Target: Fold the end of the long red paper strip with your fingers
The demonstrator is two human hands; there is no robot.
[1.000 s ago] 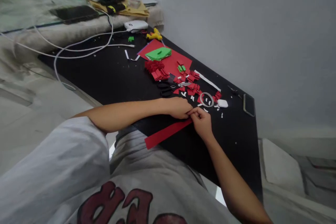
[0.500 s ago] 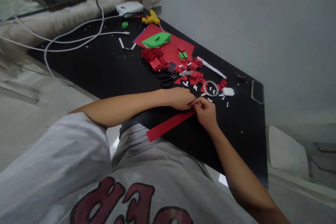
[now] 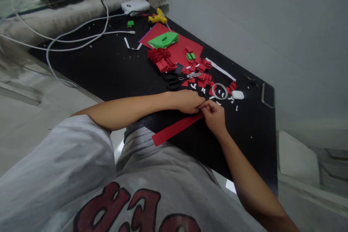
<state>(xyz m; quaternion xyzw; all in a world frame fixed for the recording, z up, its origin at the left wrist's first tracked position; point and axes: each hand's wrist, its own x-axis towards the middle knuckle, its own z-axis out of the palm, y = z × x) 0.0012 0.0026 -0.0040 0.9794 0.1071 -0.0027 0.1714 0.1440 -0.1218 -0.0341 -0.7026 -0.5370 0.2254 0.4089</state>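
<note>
A long red paper strip (image 3: 176, 129) runs from under my fingers toward my lap, its near end reaching past the table edge. My left hand (image 3: 189, 102) is closed at the strip's far end. Against it, my right hand (image 3: 213, 114) pinches the same end, fingertips touching the left ones. The very tip of the strip is hidden by both hands. Just beyond lie black-handled scissors (image 3: 174, 81), folded red paper pieces (image 3: 166, 64), a ring of tape (image 3: 219, 91) and white paper scraps (image 3: 203, 90).
Red sheets (image 3: 187, 47) lie farther back with folded green paper (image 3: 164, 40) on top. Behind them is a yellow glue gun (image 3: 158, 16). A white cable (image 3: 81, 48) loops over the left side. A white case (image 3: 237, 95) and a phone (image 3: 268, 95) sit at the right.
Both hands keep their grip on the strip's end with barely any movement. The view has shifted very slightly.
</note>
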